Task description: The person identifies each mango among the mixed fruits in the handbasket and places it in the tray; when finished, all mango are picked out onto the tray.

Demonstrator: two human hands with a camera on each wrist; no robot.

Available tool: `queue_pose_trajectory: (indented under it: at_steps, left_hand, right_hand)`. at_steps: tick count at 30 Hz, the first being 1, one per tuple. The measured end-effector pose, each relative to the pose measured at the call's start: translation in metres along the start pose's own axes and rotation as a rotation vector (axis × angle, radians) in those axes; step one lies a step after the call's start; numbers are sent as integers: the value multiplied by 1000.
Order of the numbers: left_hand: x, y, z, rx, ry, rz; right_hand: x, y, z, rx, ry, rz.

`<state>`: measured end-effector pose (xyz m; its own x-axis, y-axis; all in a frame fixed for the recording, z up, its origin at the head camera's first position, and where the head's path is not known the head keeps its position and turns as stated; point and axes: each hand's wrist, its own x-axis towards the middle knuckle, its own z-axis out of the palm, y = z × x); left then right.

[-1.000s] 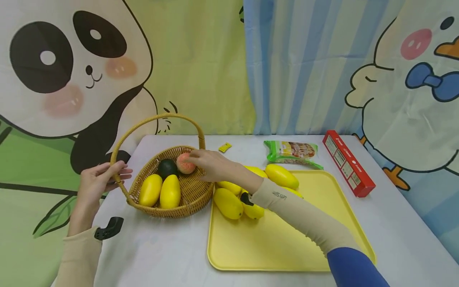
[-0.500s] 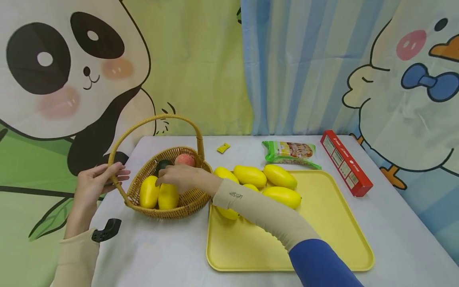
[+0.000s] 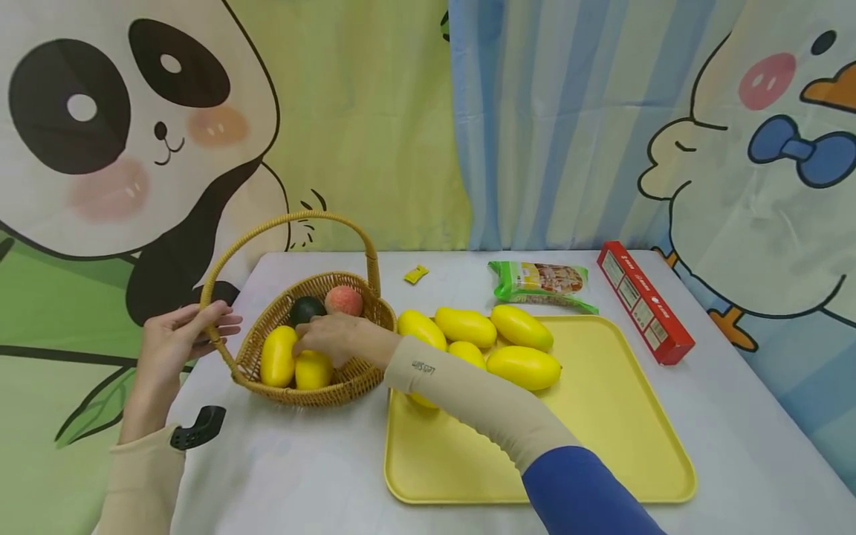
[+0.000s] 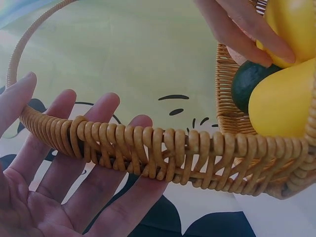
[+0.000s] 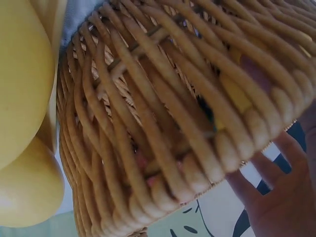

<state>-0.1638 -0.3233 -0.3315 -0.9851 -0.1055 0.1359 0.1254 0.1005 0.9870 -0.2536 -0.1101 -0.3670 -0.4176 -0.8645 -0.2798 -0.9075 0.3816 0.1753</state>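
My left hand (image 3: 175, 338) holds the wicker basket (image 3: 364, 379) by the lower left of its arched handle (image 3: 209, 286), thumb in front and fairly straight fingers behind. Inside the basket, my right hand (image 3: 344, 338) grips the top of a yellow mango (image 3: 313, 371), partly covering it. A second mango (image 3: 277, 358) lies to its left. Behind them sit a dark green avocado (image 3: 306, 309) and a pink peach (image 3: 344, 300). In the left wrist view, right fingertips (image 4: 274, 49) touch the gripped mango (image 4: 296, 24). Basket weave (image 5: 148, 108) hides most of the inside in the right wrist view.
Right of the basket, a yellow tray (image 3: 481, 461) bears several mangoes (image 3: 524, 368), some partly behind the right sleeve. Farther back lie a small yellow packet (image 3: 416, 274), a green food bag (image 3: 545, 281) and a red box (image 3: 645, 301). A printed curtain (image 3: 381, 148) hangs behind the table.
My right hand has left the peach and moved left and nearer, onto the right-hand mango in the basket. The left hand stays at the handle.
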Motion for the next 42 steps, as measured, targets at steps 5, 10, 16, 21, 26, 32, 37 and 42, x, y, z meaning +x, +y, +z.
queue_pose_trajectory:
  at_steps: [5,10,16,21,26,32,37,42]
  left_hand:
    - [1,-1,0,-9,-4,5]
    - [1,-1,0,-12,-1,3]
    - [1,0,1,-6,1,-3]
    - [0,0,2,-11,1,-6]
    - [0,0,1,-8,2,-1]
    - [0,-1,0,-8,1,3]
    - [-1,-1,1,-14,-4,1]
    - [-1,0,1,-13,-2,2]
  right_hand:
    - [-1,1,4,-47,-28,21]
    - [-2,2,8,46,-47,23]
    - [-2,0,11,152,-90,26]
    - [0,-2,16,179,-103,23]
    - [1,-3,19,185,-82,23]
    - [-6,3,14,188,-40,-2]
    - [-20,9,7,208,5,4]
    - [-39,17,0,217,68,28]
